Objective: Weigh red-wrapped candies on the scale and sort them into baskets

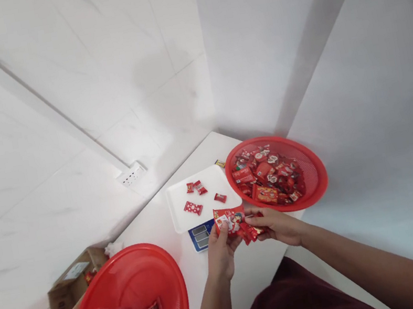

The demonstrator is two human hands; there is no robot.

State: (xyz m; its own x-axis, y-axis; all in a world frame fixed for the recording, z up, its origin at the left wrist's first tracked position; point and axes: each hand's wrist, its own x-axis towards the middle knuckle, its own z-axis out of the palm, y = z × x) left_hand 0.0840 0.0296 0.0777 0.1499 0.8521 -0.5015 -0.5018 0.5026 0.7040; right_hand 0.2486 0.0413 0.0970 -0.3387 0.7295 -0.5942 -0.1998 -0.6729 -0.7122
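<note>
My left hand (222,250) grips a red printed packet (231,216) with a cartoon figure on it, thumb on its front. Close beside it, my right hand (277,224) is closed around several small red wrapped sweets (251,231), its fingers near the packet's right edge. Both hands are over the front of a digital scale (201,236), whose display shows partly. On the scale's white tray (180,218) lie several red wrapped sweets (193,208), spaced apart.
To the right, a red mesh basket (317,172) is heaped with red-wrapped sweets. A larger red basket (178,276) at lower left holds several packets. Behind it stands an open cardboard box (67,301). A wall socket (132,174) is above the white table (196,279).
</note>
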